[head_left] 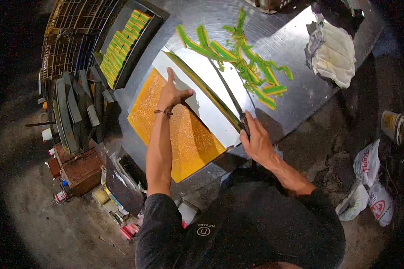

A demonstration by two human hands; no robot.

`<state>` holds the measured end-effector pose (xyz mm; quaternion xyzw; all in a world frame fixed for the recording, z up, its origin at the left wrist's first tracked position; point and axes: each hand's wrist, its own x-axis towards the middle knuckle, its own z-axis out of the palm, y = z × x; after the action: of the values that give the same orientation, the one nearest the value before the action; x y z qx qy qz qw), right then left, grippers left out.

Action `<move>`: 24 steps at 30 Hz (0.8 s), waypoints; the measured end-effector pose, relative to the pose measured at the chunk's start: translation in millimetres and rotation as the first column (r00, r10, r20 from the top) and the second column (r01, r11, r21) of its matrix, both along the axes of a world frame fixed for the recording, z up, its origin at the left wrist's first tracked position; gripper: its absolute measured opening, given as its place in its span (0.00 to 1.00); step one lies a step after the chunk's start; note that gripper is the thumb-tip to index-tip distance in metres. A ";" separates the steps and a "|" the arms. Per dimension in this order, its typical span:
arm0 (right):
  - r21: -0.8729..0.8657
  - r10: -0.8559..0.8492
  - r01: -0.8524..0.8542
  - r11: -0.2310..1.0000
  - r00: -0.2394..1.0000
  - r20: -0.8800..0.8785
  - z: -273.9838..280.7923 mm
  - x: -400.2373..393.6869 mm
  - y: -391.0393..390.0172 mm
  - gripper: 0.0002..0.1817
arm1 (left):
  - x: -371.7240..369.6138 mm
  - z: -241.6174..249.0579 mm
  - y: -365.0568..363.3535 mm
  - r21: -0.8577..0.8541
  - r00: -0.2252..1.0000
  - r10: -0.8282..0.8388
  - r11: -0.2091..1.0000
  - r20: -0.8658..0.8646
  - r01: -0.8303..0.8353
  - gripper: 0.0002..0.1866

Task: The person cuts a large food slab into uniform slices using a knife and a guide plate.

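Note:
My right hand (258, 141) is wrapped around the dark handle of a long thin knife (231, 96), whose blade points away from me over a white sheet (215, 112). Beside the blade lies a long, narrow green-and-yellow strip (199, 85), running along the white sheet. My left hand (171, 93) has its thumb and index finger spread apart, over the boundary between the white sheet and an orange speckled slab (166, 134). Whether it presses on either surface is hard to see. Past the knife, cut green-and-yellow strips and scraps (251, 71) lie in a loose heap.
A dark tray (137, 51) at the far left holds rows of green-and-yellow pieces. Metal bars (74, 112) are stacked left of the metal table (197, 22). A folded whitish cloth (334, 54) lies at the table's right. Plastic bags (368, 163) and a bucket (393, 125) are lower right.

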<state>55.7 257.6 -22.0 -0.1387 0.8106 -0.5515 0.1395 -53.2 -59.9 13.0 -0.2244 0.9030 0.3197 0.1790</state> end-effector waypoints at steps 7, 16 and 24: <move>-0.119 0.160 -0.161 0.980 0.987 -0.016 -10.6 -82.8 -86.7 0.26 | 1.9 -22.4 -23.7 -0.047 0.999 -0.045 0.998 0.017 0.045 0.72; -0.170 0.242 -0.237 0.957 0.970 0.012 -14.7 -121.0 -134.3 0.21 | 4.1 -28.4 -24.1 0.061 0.990 -0.061 0.996 -0.130 0.069 0.71; -0.076 0.091 -0.080 0.994 0.984 0.154 -23.8 -104.5 -97.5 0.37 | -4.7 -22.3 -1.4 -0.260 0.998 -0.018 0.966 -0.052 0.004 0.66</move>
<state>-48.8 160.1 -45.7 -0.1341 0.7707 -0.5821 0.2216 -57.9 -61.3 -9.3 -0.2324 0.9428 0.2034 0.1254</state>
